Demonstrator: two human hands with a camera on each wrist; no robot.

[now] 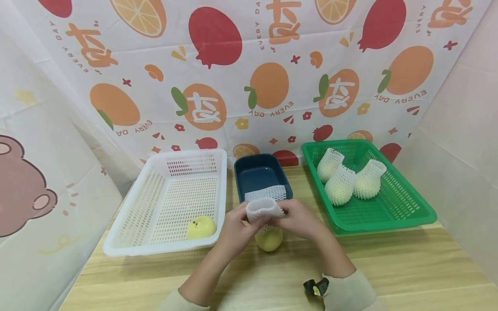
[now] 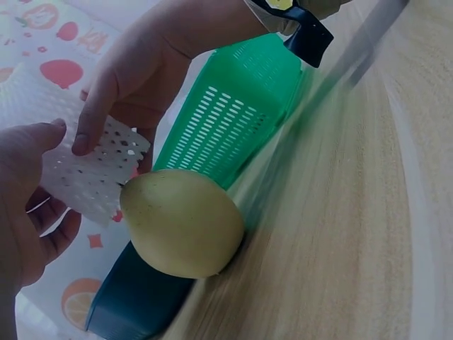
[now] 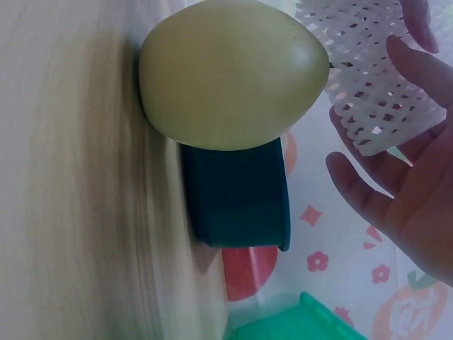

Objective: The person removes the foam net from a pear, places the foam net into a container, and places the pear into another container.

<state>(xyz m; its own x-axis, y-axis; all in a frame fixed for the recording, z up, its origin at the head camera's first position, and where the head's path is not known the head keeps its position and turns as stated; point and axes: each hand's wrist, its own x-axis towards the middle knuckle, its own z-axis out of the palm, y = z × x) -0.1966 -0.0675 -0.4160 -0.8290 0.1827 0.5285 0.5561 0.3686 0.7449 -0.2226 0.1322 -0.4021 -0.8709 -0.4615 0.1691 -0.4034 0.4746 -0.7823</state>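
Note:
A white foam fruit net point(image 1: 265, 211) is held between both hands, its upper opening spread into a ring. My left hand point(image 1: 238, 229) grips one side, thumb in front and fingers behind; my right hand point(image 1: 301, 220) pinches the other side the same way. Directly below, a yellow pear point(image 1: 269, 240) stands upright on the wooden table. In the left wrist view the lower edge of the net is right at the stem end of the pear point(image 2: 185, 223). The right wrist view shows the mesh point(image 3: 375, 78) between the thumb and fingers, beside the pear's narrow top.
Behind the hands sits a dark blue tray point(image 1: 258, 168) with another foam net point(image 1: 268, 192) at its near end. A white basket point(image 1: 165, 246) on the left holds one pear point(image 1: 201, 227). The green basket point(image 1: 393, 222) on the right holds three netted pears point(image 1: 340, 186).

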